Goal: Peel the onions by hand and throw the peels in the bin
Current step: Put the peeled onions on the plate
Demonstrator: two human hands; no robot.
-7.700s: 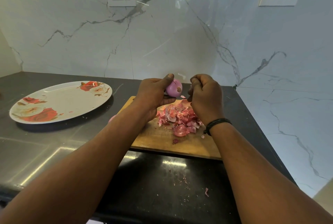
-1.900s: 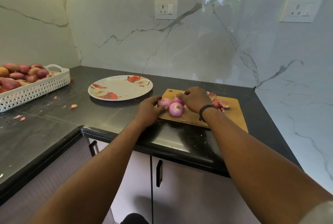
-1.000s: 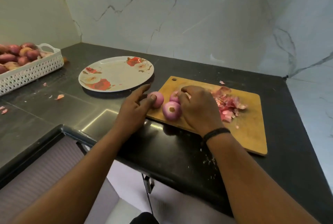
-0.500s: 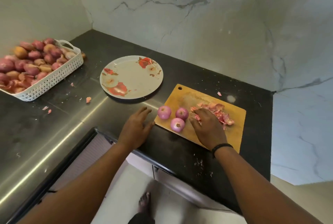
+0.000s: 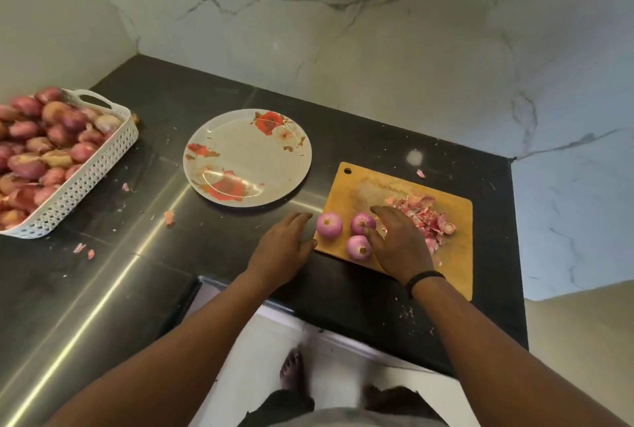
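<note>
Three peeled pink onions lie on the left part of a wooden cutting board (image 5: 453, 272): one at the left edge (image 5: 329, 225), one behind (image 5: 362, 223), one in front (image 5: 358, 247). A pile of pink onion peels (image 5: 429, 217) lies on the board to their right. My right hand (image 5: 398, 244) rests flat on the board between the onions and the peels, fingers straight, partly covering the pile. My left hand (image 5: 283, 248) lies flat on the black counter just left of the board, holding nothing. No bin is in view.
A floral plate (image 5: 247, 159) sits behind my left hand. A white perforated basket (image 5: 85, 183) full of unpeeled onions stands at the far left. Loose peel scraps (image 5: 168, 217) dot the counter (image 5: 103, 289). The marble wall is close behind; the counter edge runs in front.
The view has tilted further down over the counter. My right hand has slid off the onions toward the peel pile and flattened. My left hand has let go of the left onion.
</note>
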